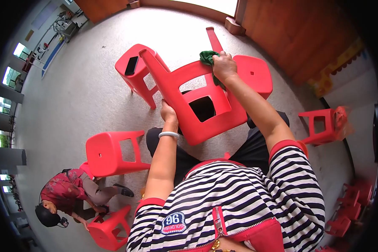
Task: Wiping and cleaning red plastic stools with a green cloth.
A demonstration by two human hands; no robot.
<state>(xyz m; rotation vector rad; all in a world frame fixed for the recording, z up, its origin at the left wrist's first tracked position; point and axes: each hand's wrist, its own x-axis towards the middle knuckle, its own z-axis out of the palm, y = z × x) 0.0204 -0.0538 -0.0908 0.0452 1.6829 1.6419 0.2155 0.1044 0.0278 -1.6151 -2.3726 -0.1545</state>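
Note:
A red plastic stool (201, 127) is tipped on its side before me, its legs pointing away and upward. My left hand (169, 114) grips the stool's left edge, its fingers partly hidden behind the plastic; a pale bangle circles that wrist. In my right hand (225, 66) is a bunched green cloth (208, 57), pressed to the stool near the base of its right far leg. One end of the cloth hangs down inside the frame. Dark trousers (182, 163) show beneath the stool on both sides.
A red stool bearing a black phone (131, 65) stands ahead left. More red stools (253, 74) (105, 154) stand close on both sides. Another stool (323, 126) carries an orange plastic bag (341, 123). At lower left, a seated person (66, 186) handles a red stool (105, 233). Wooden doors (296, 37) stand ahead.

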